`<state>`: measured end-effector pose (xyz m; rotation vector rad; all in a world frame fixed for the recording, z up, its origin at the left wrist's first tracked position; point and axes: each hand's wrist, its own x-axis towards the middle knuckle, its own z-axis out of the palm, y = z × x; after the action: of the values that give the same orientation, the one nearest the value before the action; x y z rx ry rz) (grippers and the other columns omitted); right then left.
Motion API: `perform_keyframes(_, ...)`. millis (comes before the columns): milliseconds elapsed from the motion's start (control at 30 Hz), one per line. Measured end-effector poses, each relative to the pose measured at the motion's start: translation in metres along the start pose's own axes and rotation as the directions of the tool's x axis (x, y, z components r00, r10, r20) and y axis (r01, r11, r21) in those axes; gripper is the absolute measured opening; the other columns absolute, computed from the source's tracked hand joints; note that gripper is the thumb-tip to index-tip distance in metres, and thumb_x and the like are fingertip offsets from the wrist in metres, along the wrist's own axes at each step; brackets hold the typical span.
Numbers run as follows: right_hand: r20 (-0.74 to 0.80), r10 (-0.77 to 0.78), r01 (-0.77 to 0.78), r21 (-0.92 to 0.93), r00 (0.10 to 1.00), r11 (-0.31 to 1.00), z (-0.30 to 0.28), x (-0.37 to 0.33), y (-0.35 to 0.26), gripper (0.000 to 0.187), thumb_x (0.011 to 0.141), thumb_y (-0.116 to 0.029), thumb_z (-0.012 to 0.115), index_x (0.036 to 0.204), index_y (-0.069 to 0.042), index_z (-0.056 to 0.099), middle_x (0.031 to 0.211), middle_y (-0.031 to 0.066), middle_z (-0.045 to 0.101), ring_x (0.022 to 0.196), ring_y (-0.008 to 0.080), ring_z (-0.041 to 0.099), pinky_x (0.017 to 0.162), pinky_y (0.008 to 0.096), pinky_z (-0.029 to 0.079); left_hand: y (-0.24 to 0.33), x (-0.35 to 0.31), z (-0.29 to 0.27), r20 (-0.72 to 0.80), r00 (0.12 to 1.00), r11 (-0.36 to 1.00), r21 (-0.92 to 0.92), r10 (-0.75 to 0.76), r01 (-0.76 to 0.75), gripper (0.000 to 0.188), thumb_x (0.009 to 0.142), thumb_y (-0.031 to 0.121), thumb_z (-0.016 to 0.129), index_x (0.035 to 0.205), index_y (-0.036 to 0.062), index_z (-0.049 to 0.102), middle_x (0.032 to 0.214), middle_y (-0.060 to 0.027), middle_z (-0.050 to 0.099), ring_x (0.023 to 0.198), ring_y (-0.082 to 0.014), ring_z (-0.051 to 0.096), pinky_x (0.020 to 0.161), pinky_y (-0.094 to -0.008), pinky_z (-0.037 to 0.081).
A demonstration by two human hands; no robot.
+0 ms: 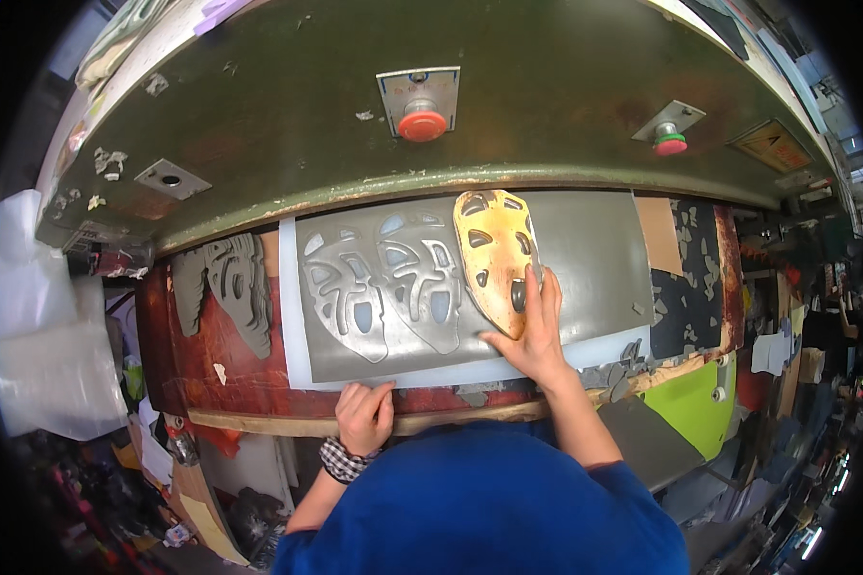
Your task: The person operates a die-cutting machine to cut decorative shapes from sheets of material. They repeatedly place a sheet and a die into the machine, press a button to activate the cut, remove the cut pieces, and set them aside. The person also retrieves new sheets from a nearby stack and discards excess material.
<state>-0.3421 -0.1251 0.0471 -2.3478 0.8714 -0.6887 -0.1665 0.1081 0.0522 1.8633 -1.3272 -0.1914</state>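
A yellow, rust-marked cutting die (pixel 494 251) with several openings lies on a dark grey sheet (pixel 585 278). My right hand (pixel 537 335) grips its near end, thumb at the left of the tip and fingers along the right edge. Two cut outlines of similar shape, a left cut piece (pixel 340 287) and a right cut piece (pixel 417 278), show in the sheet left of the die. At the sheet's front edge, my left hand (pixel 362 417) is closed with curled fingers. Whether anything is inside it is hidden.
A green press beam (pixel 307 125) spans the far side, carrying a red button (pixel 422 123) and a second button (pixel 670 142). Stacked cut grey pieces (pixel 235 287) lie on the red bed (pixel 201 369) at left. Scraps (pixel 623 369) and a lime-green panel (pixel 686 407) are at right.
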Motion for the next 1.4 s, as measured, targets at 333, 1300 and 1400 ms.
perform_keyframes(333, -0.697, 0.024, -0.122, -0.091, 0.717, 0.988, -0.111, 0.154, 0.069, 0.07, 0.101, -0.034, 0.04, 0.148, 0.009, 0.011, 0.151, 0.0306, 0.022, 0.14, 0.0406, 0.024, 0.115, 0.0462, 0.018, -0.042, 0.055, 0.048, -0.13, 0.99, 0.984, 0.175, 0.062, -0.039, 0.017, 0.075, -0.003, 0.065, 0.091, 0.0008, 0.068, 0.072, -0.0106, 0.058, 0.067, -0.0291, 0.055, 0.065, -0.0377, 0.045)
perform_keyframes(1300, -0.108, 0.0, 0.009, 0.081, 0.994, 0.997, -0.035, -0.008, 0.04, 0.016, 0.08, 0.003, 0.064, 0.095, 0.001, 0.069, 0.094, 0.014, 0.069, 0.091, 0.031, 0.061, 0.083, 0.039, 0.049, -0.034, 0.07, 0.05, -0.088, 0.987, 0.966, 0.21, -0.137, 0.153, 0.013, 0.074, 0.015, 0.072, 0.079, 0.003, 0.072, 0.075, -0.0094, 0.057, 0.079, -0.0294, 0.053, 0.073, -0.0404, 0.044)
perform_keyframes(1400, -0.37, 0.026, -0.005, 0.058, 0.929, 0.998, -0.044, 0.003, 0.026, 0.019, 0.077, 0.003, 0.066, 0.096, 0.002, 0.068, 0.093, 0.0148, 0.067, 0.092, 0.0343, 0.059, 0.083, 0.0417, 0.048, -0.013, 0.048, 0.043, -0.027, 0.98, 0.958, 0.208, -0.198, 0.199, 0.011, 0.076, 0.016, 0.072, 0.078, 0.0044, 0.072, 0.076, -0.0077, 0.058, 0.079, -0.0287, 0.053, 0.073, -0.0399, 0.044)
